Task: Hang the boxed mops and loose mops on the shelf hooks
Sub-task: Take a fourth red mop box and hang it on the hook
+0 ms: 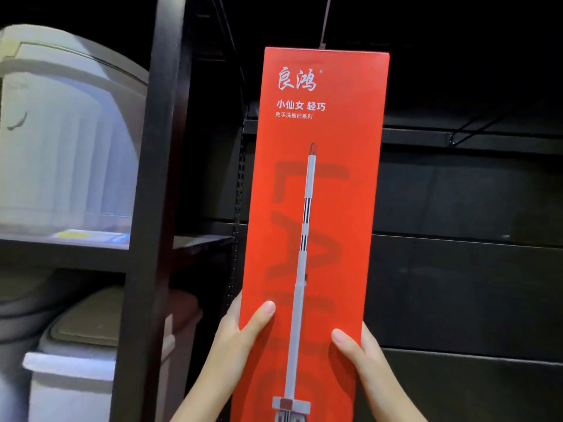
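Up against the dark shelf (158,178) in my head view, I see the red mop box (316,208) held upright, its top edge just under a metal hook (326,22); whether it hangs on that hook I cannot tell; the left hand (240,336) grips the box's left edge, thumb across the front; the right hand (362,351) grips the right edge likewise; pale plastic bins (67,141) sit on shelves to the left.

Red mop box (335,178) with white lettering and grey mop picture; black shelf post (152,208); white bins (61,132).
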